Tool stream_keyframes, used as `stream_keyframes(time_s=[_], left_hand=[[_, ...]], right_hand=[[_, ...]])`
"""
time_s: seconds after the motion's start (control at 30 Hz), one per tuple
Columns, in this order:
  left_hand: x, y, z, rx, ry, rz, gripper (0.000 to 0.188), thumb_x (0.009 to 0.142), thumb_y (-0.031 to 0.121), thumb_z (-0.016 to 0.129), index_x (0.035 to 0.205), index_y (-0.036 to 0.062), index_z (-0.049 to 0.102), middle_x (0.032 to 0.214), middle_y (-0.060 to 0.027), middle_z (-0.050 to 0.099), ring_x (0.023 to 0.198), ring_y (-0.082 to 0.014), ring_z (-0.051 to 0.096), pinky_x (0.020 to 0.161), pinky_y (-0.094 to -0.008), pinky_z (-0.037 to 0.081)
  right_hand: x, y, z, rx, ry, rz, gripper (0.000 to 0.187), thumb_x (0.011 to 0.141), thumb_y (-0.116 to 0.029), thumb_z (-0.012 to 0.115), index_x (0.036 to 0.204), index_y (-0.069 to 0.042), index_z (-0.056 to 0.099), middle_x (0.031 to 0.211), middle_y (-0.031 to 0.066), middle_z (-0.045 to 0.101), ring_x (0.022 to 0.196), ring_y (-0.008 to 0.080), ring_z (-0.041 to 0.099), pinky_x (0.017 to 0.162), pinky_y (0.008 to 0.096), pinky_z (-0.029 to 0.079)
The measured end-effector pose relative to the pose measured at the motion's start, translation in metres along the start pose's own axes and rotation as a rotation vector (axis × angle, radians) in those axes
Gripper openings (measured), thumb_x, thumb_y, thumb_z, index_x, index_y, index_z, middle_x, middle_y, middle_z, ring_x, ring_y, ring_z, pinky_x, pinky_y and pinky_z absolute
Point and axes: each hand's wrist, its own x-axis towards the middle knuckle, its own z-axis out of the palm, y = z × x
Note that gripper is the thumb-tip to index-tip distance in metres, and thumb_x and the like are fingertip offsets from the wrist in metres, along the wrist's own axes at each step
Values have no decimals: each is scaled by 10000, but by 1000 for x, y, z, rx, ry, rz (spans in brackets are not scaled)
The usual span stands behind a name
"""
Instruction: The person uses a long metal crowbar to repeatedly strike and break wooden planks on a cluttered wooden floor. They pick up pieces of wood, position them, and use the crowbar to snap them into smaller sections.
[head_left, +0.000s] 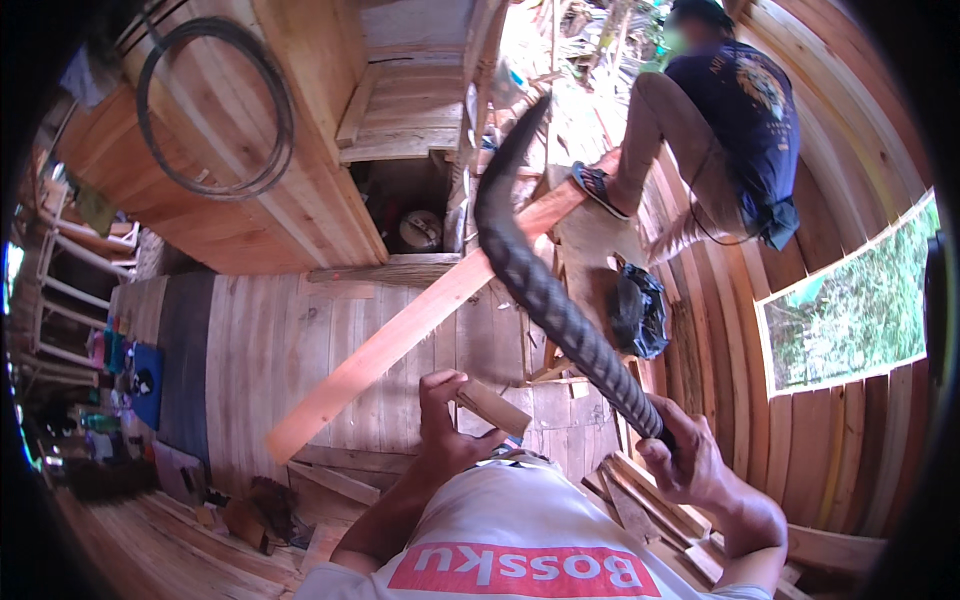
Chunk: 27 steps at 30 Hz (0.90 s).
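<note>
From the head camera, your right hand [690, 462] is clamped around the lower end of a ribbed steel bar [540, 290]. Its long axis runs up and away from that grip, leaning to your left, then curves toward a tip that ends well beyond your reach. Your left hand [447, 425] sits to the left of the grip, fingers closed on a short wooden offcut [492, 408], apart from the bar. A long plank [400, 335] crosses beneath the bar's middle; whether they touch is hard to judge through the fisheye bend. A seated person [725, 120] is beyond the tip.
</note>
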Motion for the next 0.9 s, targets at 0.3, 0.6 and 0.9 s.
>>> stream_keyframes(time_s=[0.3, 0.6, 0.9], left_hand=[[-6, 13, 37, -61, -37, 98, 868, 500, 125, 890, 1214, 4, 413, 1092, -172, 438, 1008, -318, 463, 873, -437, 399], [-8, 11, 43, -31, -57, 138, 900, 499, 151, 904, 1225, -6, 397, 1085, -168, 422, 995, -315, 462, 870, -438, 394], [-6, 12, 33, -33, -101, 123, 874, 495, 135, 902, 1199, -4, 403, 1090, -165, 419, 993, -315, 472, 850, -426, 410]], right_hand=[[-10, -2, -14, -437, -105, 141, 351, 870, -242, 643, 1178, -109, 541, 644, 127, 635, 540, 356, 617, 504, 432, 494], [-19, -21, -27, -377, 21, 128, 362, 864, -240, 658, 1185, -121, 539, 662, 121, 640, 552, 343, 627, 508, 429, 502], [-17, -17, -21, -311, 12, 132, 377, 855, -209, 668, 1190, -105, 529, 699, 128, 649, 596, 351, 635, 525, 427, 498]])
